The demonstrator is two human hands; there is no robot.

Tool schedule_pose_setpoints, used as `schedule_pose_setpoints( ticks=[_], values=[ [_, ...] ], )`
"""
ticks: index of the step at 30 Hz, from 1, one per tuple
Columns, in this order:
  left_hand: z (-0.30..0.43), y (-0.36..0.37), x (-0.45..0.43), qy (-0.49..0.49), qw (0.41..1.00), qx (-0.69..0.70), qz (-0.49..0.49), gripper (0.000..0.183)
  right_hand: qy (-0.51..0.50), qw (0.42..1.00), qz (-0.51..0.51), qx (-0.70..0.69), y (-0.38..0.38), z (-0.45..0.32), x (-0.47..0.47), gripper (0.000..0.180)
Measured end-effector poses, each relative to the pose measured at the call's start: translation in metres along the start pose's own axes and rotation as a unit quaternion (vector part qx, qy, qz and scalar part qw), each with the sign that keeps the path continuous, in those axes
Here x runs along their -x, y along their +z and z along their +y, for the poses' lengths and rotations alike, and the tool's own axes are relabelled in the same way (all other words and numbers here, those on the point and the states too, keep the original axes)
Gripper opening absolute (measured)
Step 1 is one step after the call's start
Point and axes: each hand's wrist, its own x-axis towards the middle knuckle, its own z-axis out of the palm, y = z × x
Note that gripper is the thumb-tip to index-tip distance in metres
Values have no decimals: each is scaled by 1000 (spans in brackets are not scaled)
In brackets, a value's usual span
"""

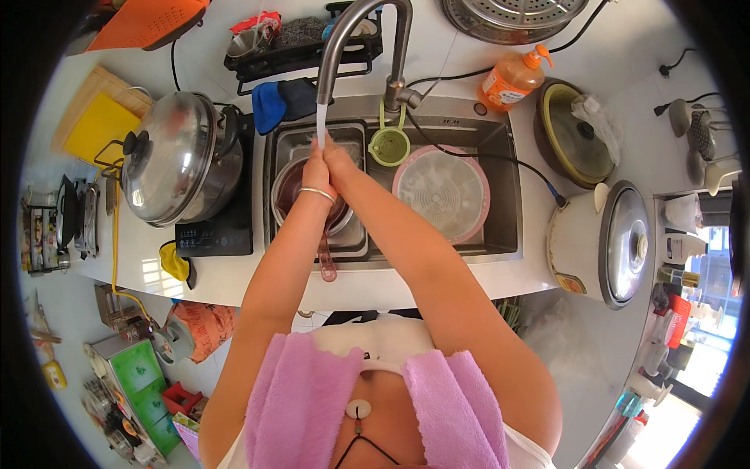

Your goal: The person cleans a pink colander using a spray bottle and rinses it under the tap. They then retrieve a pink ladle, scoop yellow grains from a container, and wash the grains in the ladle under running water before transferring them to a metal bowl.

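Both my hands meet under the stream of water that runs from the steel faucet. My left hand, with a bangle at its wrist, presses against my right hand. Their fingers are largely hidden by each other and the water, and no held object shows. Below them, in the left sink basin, sits a reddish-brown plastic dipper inside a round bowl; the dipper's handle reaches over the sink's front rim. To the right hangs a small green strainer cup at the faucet base.
A pink-rimmed colander lies in the right basin. Left of the sink, a lidded steel pot stands on a black induction cooker. An orange soap bottle and a white rice cooker are at right. A black cable crosses the sink.
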Motion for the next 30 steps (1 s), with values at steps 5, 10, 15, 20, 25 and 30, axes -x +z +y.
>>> schedule_pose_setpoints(
  ticks=[5,10,15,20,25,30],
  values=[
    [18,-43,-30,0,998,-53,29,59,32,997,65,-26,41,9,28,53],
    [-8,1,19,-16,1000,11,-22,36,110,987,115,33,-6,12,-2,56],
    [-17,-45,-6,-63,976,158,-134,24,29,985,102,139,-18,37,-22,33],
    [-9,-50,15,-91,976,193,-46,24,89,966,24,243,-28,-15,1,25],
    [6,-75,-3,-111,986,127,11,27,-19,914,60,401,-123,-47,-51,14],
    [31,-118,20,18,994,-98,42,26,-136,799,254,528,-195,-99,-81,18]
  ],
)
